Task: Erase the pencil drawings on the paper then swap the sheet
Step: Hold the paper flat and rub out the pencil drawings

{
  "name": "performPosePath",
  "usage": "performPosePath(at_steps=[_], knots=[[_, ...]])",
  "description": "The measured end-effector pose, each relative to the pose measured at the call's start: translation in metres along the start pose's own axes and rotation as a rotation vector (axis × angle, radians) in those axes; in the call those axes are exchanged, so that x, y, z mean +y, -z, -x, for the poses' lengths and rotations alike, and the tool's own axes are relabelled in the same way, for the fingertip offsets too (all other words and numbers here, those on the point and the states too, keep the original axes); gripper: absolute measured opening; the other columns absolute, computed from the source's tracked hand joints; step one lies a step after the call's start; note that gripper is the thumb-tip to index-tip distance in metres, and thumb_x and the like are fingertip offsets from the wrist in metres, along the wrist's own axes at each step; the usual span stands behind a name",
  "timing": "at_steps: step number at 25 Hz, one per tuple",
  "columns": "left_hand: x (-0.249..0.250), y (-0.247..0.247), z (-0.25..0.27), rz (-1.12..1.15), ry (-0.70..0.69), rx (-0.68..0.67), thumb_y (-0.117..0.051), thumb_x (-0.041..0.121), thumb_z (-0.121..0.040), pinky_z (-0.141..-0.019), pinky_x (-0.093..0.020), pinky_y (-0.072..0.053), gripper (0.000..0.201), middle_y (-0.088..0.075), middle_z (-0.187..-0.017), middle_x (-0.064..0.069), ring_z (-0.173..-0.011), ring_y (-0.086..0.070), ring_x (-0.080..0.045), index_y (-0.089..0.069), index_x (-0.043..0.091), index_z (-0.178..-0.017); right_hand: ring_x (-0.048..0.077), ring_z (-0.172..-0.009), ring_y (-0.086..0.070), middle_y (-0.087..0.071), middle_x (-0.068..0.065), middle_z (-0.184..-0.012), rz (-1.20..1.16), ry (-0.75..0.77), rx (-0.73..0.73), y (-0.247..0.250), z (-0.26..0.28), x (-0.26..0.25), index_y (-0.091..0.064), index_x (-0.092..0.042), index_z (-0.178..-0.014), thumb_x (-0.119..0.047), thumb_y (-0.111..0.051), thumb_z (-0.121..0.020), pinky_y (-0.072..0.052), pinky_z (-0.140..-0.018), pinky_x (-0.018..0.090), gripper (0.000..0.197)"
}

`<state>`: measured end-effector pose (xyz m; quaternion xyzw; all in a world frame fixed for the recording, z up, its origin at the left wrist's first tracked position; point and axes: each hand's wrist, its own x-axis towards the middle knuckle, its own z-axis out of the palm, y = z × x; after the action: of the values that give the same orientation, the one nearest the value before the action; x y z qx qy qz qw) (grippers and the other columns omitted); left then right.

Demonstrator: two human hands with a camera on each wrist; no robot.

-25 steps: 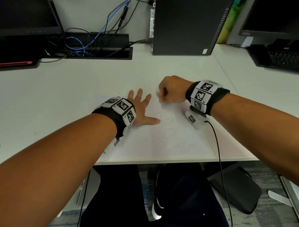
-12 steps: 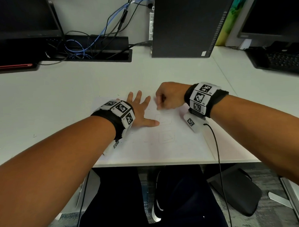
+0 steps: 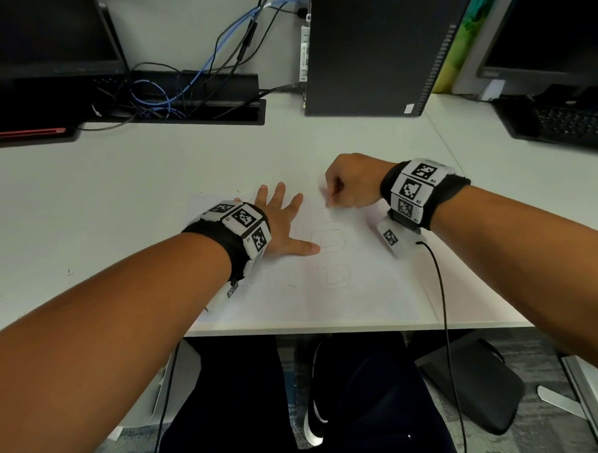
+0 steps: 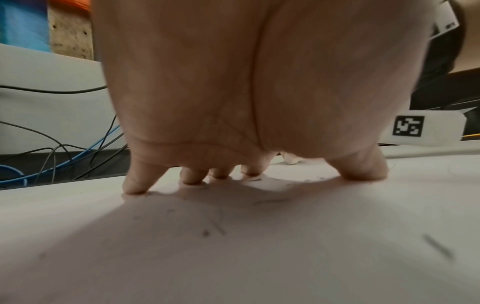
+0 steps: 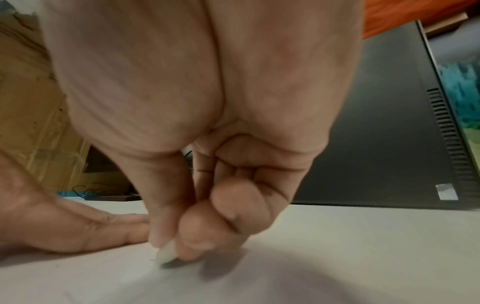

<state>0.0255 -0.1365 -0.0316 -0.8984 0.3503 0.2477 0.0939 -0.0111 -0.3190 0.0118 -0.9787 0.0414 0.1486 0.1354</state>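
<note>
A white sheet of paper [image 3: 362, 292] lies at the desk's front edge, with two faint pencil squares [image 3: 331, 241] near its middle. My left hand [image 3: 280, 223] lies spread flat on the paper's upper left part, fingertips [image 4: 135, 188] pressing down. My right hand [image 3: 349, 186] is curled at the paper's far edge and pinches a small white eraser [image 5: 166, 255] between thumb and fingers, its tip touching the sheet. Dark eraser crumbs [image 4: 215, 228] are scattered over the paper.
A black computer tower [image 3: 368, 48] stands behind the paper. A cable tray with blue and black wires [image 3: 189, 94] sits at the back left beside a monitor [image 3: 43, 42]. A keyboard [image 3: 567, 125] lies far right. A thin black cable [image 3: 441, 305] hangs from my right wrist.
The right hand with the eraser has shifted a little across the top of the sheet in a rubbing stroke. The left hand stays pressed on the paper.
</note>
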Motion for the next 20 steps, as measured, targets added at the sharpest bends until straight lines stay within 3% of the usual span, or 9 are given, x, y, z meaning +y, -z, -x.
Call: performPosePath(at_steps=[6, 10, 13, 17, 20], knots=[[0.014, 0.017, -0.002, -0.043, -0.035, -0.032, -0.045, 0.083, -0.078, -0.115, -0.060, -0.003, 0.111, 0.024, -0.161, -0.006, -0.148, 0.017, -0.037, 0.014, 0.029, -0.155, 0.011, -0.055, -0.060, -0.070, 0.005, -0.069, -0.062, 0.006, -0.059, -0.009, 0.000, 0.003, -0.066, -0.017, -0.074, -0.018, -0.070, -0.087, -0.050, -0.058, 0.023, 0.014], [0.021, 0.010, -0.008, 0.026, -0.055, 0.000, -0.039, 0.085, -0.078, -0.114, -0.061, -0.004, 0.106, 0.023, -0.162, -0.004, -0.148, 0.017, -0.037, 0.015, 0.035, -0.154, 0.012, -0.053, -0.058, -0.068, 0.005, -0.067, -0.091, 0.039, -0.047, -0.010, 0.005, 0.002, -0.066, -0.015, -0.075, -0.018, -0.068, -0.086, -0.050, -0.059, 0.025, 0.012], [0.019, 0.008, -0.009, 0.029, -0.051, 0.000, -0.037, 0.087, -0.077, -0.114, -0.061, -0.004, 0.105, 0.024, -0.162, -0.003, -0.148, 0.018, -0.036, 0.014, 0.037, -0.154, 0.012, -0.051, -0.057, -0.063, -0.002, -0.061, -0.096, 0.112, -0.138, -0.016, 0.010, -0.004, -0.064, -0.018, -0.067, -0.015, -0.069, -0.084, -0.049, -0.055, 0.023, 0.018], [0.021, 0.009, -0.007, 0.012, -0.051, -0.004, -0.038, 0.086, -0.077, -0.114, -0.061, -0.005, 0.106, 0.025, -0.161, -0.003, -0.148, 0.018, -0.036, 0.017, 0.036, -0.153, 0.014, -0.064, -0.061, -0.063, -0.008, -0.063, -0.014, 0.029, 0.005, -0.004, 0.000, 0.005, -0.063, -0.022, -0.065, -0.015, -0.070, -0.084, -0.047, -0.057, 0.022, 0.022], [0.020, 0.009, -0.007, 0.008, -0.050, -0.012, -0.038, 0.086, -0.077, -0.114, -0.061, -0.005, 0.107, 0.026, -0.161, -0.004, -0.148, 0.019, -0.036, 0.018, 0.035, -0.153, 0.012, -0.057, -0.058, -0.064, -0.007, -0.063, -0.059, 0.064, -0.074, -0.009, 0.003, 0.003, -0.066, -0.018, -0.068, -0.013, -0.070, -0.084, -0.049, -0.055, 0.022, 0.017]])
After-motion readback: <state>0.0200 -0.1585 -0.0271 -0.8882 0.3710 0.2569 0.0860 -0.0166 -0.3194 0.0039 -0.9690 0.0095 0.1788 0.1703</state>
